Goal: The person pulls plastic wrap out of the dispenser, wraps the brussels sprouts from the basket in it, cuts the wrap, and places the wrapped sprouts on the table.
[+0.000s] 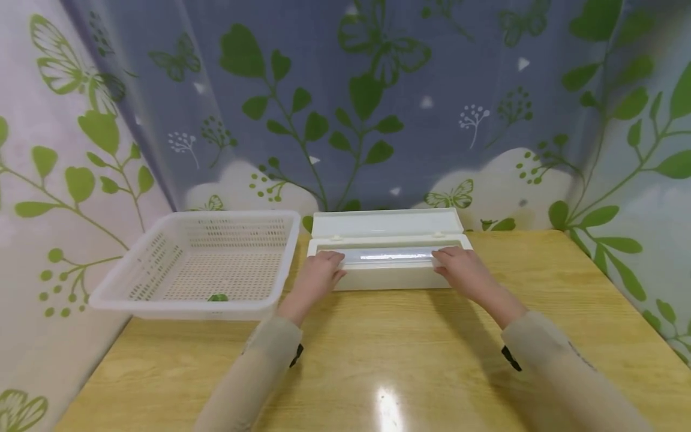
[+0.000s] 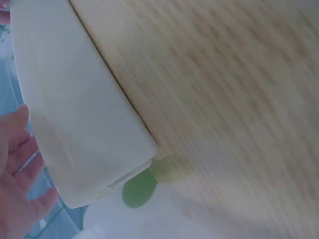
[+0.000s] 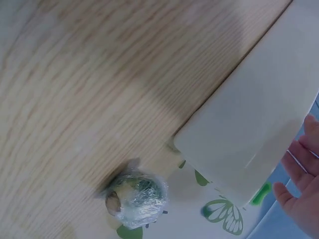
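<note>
A long white cling film box stands at the back of the table with its lid tipped back. Inside lies a shiny sheet of clear cling film stretched between the two hands. At its left end the left hand pinches the film, thumb toward me at the box's front rim. The right hand does likewise at the other end. Both wrist views show the box's front wall and the spread lower fingers; the film itself is hidden there. A film-wrapped green vegetable bundle appears beyond the box's right end.
To the left stands a white plastic basket with slotted walls and a small green thing at its near side. The wooden table meets a leaf-and-butterfly curtain right behind the box.
</note>
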Available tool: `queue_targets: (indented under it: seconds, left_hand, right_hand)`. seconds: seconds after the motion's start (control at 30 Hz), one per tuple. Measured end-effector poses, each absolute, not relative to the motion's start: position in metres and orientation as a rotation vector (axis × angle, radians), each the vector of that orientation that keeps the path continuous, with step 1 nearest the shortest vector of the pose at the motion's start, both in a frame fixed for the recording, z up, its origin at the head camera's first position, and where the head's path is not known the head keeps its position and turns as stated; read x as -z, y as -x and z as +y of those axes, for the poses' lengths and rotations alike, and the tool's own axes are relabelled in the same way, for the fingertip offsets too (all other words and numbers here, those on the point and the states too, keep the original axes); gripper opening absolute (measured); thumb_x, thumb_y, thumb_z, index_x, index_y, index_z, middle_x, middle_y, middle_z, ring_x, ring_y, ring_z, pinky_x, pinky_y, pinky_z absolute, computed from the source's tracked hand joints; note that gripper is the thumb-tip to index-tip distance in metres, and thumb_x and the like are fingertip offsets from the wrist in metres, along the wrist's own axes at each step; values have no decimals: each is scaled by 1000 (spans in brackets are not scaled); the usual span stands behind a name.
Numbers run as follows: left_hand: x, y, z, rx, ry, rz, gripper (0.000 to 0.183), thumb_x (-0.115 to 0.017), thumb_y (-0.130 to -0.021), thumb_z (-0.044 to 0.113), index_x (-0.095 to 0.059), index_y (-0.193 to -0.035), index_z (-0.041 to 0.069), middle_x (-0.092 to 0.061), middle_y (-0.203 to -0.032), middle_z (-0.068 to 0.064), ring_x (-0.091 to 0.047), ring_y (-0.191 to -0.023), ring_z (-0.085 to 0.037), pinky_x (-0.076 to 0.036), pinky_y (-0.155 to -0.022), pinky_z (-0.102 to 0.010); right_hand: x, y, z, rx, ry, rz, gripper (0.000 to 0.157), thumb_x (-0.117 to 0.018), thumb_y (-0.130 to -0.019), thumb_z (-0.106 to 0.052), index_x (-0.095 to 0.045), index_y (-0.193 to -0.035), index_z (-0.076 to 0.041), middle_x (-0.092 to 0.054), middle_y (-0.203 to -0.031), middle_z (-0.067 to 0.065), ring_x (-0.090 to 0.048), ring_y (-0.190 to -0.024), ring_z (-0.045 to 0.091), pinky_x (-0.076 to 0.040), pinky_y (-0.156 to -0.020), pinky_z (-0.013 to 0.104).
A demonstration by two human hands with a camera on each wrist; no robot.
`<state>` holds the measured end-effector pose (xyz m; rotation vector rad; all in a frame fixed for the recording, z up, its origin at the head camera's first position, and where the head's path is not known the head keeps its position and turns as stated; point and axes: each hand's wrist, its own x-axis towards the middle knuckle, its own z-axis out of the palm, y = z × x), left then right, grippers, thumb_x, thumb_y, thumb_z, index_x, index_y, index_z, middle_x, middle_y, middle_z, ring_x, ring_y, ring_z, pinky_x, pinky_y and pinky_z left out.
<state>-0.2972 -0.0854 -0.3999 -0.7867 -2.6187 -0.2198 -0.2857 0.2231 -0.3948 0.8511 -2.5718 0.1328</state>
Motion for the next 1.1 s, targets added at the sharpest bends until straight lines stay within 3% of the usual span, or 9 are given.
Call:
queue_targets:
  seconds: [0.6,0.87,1.1]
  left_hand:
    - [400,302,-85,294,745,-2566,16,-63,-82,15,-65,-94,5,-64,-92,-7,-58,-87,-22,-46,-72,-39]
    - [396,308,-81,258,687,-2568,12,-63,-80,6,-65,-91,6,-65,-87,-6,-59,-80,-22,-47,-68,-37]
    - [390,313,-77,279,643,-2572,14,-63,-78,0,-66,-91,5,-64,-84,-7,-60,-77,-22,-49,-65,-33]
  right_hand:
    - [401,292,226,-193,-846,-2563,12,-65,-78,-4,-65,-90,-2,-63,-84,10,-58,-78,28,-47,-61,41]
    - [397,299,223,-316,-768,-2646,15,-60,-83,-8,-65,-94,0,-60,-83,11,-55,-80,29,-44,-62,47]
    - [393,306,222,-320,-712,-2661,13,-61,-80,-3,-66,-92,-2,-59,-82,9,-55,-77,27,-43,-58,44]
